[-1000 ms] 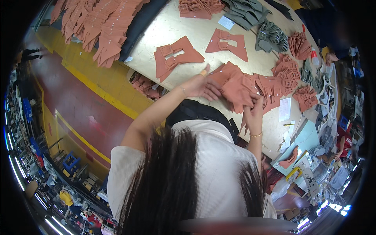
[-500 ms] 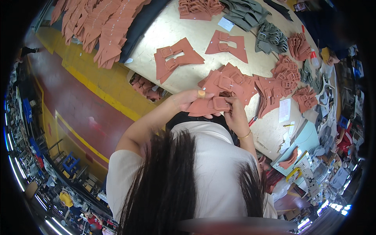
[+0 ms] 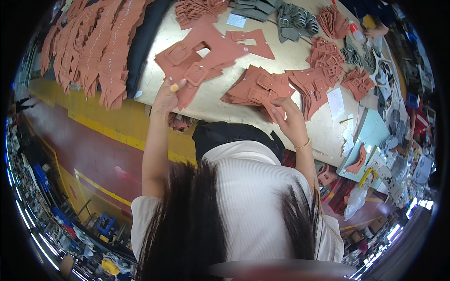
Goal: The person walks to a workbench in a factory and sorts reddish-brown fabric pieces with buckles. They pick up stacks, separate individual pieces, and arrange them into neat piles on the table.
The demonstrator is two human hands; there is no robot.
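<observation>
My left hand (image 3: 168, 97), with a yellow wrap on one finger, grips the lower edge of a terracotta leather-like piece (image 3: 218, 44) fitted with two covered buckles. That piece is held over the far left part of the table, above similar pieces (image 3: 187, 93) that it partly covers. At the near edge of a stack of buckled pieces (image 3: 239, 91), my right hand (image 3: 291, 121) pinches the corner of a piece between thumb and fingers. A single buckled piece (image 3: 263, 43) lies flat beyond the stack.
More buckled stacks (image 3: 313, 86) spread right across the pale table (image 3: 225, 61), with grey-green bundles (image 3: 295, 21) at the back. A paper slip (image 3: 335, 103) and a light-blue board (image 3: 368, 136) lie to the right. Long terracotta strips (image 3: 98, 51) hang at far left. Another person's hand (image 3: 377, 30) is at upper right.
My hands have moved apart. The left has carried a buckled piece from in front of my body to the pieces at left; the right has gone to the stack. My view has shifted.
</observation>
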